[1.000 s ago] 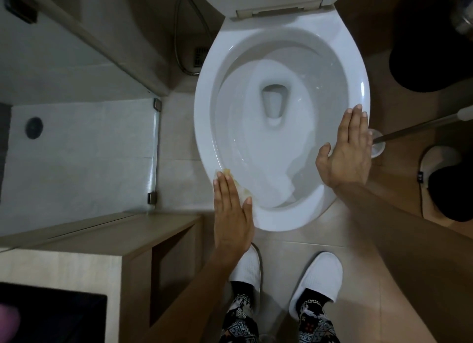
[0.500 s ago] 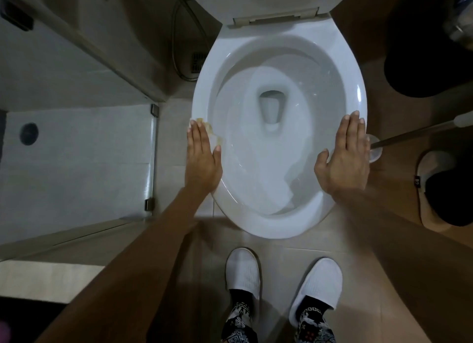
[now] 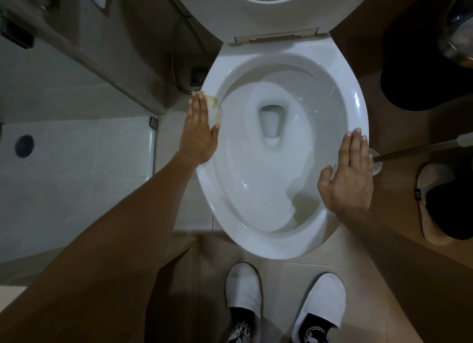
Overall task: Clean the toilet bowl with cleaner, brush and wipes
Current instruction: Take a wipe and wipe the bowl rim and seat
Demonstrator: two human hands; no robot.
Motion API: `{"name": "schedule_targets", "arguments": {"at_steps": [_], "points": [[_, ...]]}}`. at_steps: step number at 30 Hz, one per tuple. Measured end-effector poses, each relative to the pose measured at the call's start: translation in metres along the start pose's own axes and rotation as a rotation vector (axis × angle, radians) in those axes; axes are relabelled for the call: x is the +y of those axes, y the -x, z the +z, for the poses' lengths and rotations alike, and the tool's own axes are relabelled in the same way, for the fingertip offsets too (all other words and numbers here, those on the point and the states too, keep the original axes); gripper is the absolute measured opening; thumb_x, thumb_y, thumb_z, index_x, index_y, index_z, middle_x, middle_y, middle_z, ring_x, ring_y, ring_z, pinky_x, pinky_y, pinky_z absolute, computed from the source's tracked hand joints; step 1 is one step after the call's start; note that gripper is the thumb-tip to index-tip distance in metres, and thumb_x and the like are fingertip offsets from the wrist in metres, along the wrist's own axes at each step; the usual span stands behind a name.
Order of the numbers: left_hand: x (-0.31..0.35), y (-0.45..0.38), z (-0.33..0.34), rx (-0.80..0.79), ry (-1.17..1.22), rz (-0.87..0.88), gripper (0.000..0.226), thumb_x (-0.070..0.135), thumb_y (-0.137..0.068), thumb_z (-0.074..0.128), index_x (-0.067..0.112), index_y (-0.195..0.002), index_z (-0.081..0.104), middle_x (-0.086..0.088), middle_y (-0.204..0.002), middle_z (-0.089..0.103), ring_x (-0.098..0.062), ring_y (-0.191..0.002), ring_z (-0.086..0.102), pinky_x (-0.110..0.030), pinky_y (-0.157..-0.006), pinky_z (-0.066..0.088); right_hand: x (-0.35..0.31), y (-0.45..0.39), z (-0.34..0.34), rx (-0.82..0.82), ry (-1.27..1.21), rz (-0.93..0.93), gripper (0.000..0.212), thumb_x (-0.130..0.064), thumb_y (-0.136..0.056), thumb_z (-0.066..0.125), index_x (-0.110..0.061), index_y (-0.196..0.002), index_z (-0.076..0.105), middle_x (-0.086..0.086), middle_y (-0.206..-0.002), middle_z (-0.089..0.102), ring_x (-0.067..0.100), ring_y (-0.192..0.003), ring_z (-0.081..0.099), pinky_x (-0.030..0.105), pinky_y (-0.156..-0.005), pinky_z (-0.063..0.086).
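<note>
The toilet bowl (image 3: 286, 230) is glossy white. Under the left hand (image 3: 198, 135) lies a yellowish, stained wipe (image 3: 213, 102). Below both hands, 2 white slippers (image 3: 243, 289) cover black-and-white patterned socks (image 3: 240, 328). Right of the right hand (image 3: 349, 181), a tan slipper (image 3: 432, 204) holds a black sock.

You have open rim along the far part of the white oval toilet bowl (image 3: 355, 104). At right of frame, the thin metal brush handle (image 3: 419, 150) and a beige slipper (image 3: 432, 204) stand close beside it.
</note>
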State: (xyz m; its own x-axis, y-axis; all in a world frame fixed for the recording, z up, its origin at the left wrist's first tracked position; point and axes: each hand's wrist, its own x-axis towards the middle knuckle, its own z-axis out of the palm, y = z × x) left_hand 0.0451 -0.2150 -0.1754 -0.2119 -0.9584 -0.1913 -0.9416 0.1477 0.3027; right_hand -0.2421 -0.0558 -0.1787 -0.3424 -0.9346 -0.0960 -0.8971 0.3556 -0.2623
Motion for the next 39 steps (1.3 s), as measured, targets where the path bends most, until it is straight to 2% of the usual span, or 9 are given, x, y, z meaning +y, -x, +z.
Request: {"name": "schedule_targets", "arguments": {"at_steps": [7, 11, 13, 15, 20, 29, 39], "points": [[0.013, 0.011, -0.002, 0.059, 0.058, -0.052, 0.056, 0.016, -0.103, 0.026, 0.002, -0.15, -0.001, -0.012, -0.159, -0.004, -0.025, -0.147, -0.003, -0.031, -0.119, 0.005, -0.002, 0.0, -0.003, -0.036, 0.006, 0.0, 0.079, -0.027, -0.083, 0.038, -0.006, -0.153, 0.009, 0.011, -0.161, 0.005, 0.026, -0.149, 0.005, 0.048, -0.118, 0.018], [0.006, 0.023, -0.002, -0.012, -0.026, -0.044, 0.054, 0.013, -0.103, 0.023, 0.0, -0.15, 0.0, -0.013, -0.159, -0.004, -0.025, -0.147, -0.004, -0.029, -0.118, 0.0, -0.001, 0.0, -0.009, -0.125, 0.076, -0.018, 0.081, -0.027, -0.081, 0.039, -0.001, -0.152, 0.009, 0.015, -0.16, 0.005, 0.03, -0.148, 0.006, 0.052, -0.116, 0.016], [0.008, 0.033, -0.011, -0.063, -0.052, -0.066, 0.054, 0.014, -0.103, 0.024, 0.002, -0.15, -0.001, -0.011, -0.159, -0.005, -0.023, -0.147, -0.004, -0.032, -0.119, 0.005, -0.002, -0.002, -0.017, -0.183, 0.119, -0.029, 0.08, -0.029, -0.083, 0.037, 0.001, -0.152, 0.01, 0.017, -0.16, 0.006, 0.031, -0.148, 0.008, 0.053, -0.116, 0.014], [0.014, 0.045, -0.025, -0.096, -0.077, -0.086, 0.054, 0.016, -0.103, 0.023, 0.005, -0.151, -0.001, -0.009, -0.16, -0.005, -0.021, -0.147, -0.003, -0.037, -0.119, 0.011, -0.005, -0.005, -0.03, -0.248, 0.148, -0.014, 0.074, -0.032, -0.091, 0.034, 0.0, -0.152, 0.008, 0.016, -0.16, 0.003, 0.029, -0.148, 0.004, 0.05, -0.118, 0.01], [0.037, 0.067, -0.07, -0.103, -0.146, -0.12, 0.052, 0.018, -0.104, 0.018, 0.007, -0.151, -0.002, -0.007, -0.16, -0.008, -0.019, -0.147, -0.005, -0.04, -0.118, 0.006, -0.025, -0.008, -0.074, -0.392, 0.137, 0.008, 0.068, -0.037, -0.1, 0.034, -0.004, -0.153, 0.005, 0.011, -0.161, -0.002, 0.024, -0.149, -0.002, 0.045, -0.12, 0.008], [0.066, 0.104, -0.146, -0.14, -0.19, -0.103, 0.05, 0.022, -0.105, 0.018, 0.007, -0.152, 0.006, -0.009, -0.16, -0.004, -0.02, -0.147, -0.005, -0.042, -0.117, 0.003, -0.069, 0.017, -0.149, -0.421, 0.104, -0.028, 0.067, -0.038, -0.101, 0.032, -0.004, -0.153, 0.006, 0.011, -0.161, 0.0, 0.023, -0.149, 0.0, 0.043, -0.119, 0.009], [0.089, 0.14, -0.254, -0.103, -0.079, -0.074, 0.049, 0.021, -0.104, 0.021, 0.008, -0.151, 0.015, -0.007, -0.16, 0.001, -0.018, -0.147, 0.0, -0.039, -0.116, 0.004, -0.122, 0.037, -0.257, -0.464, 0.11, -0.069, 0.065, -0.04, -0.102, 0.03, -0.009, -0.153, 0.004, 0.009, -0.161, 0.004, 0.024, -0.149, 0.003, 0.041, -0.119, 0.01]]}}
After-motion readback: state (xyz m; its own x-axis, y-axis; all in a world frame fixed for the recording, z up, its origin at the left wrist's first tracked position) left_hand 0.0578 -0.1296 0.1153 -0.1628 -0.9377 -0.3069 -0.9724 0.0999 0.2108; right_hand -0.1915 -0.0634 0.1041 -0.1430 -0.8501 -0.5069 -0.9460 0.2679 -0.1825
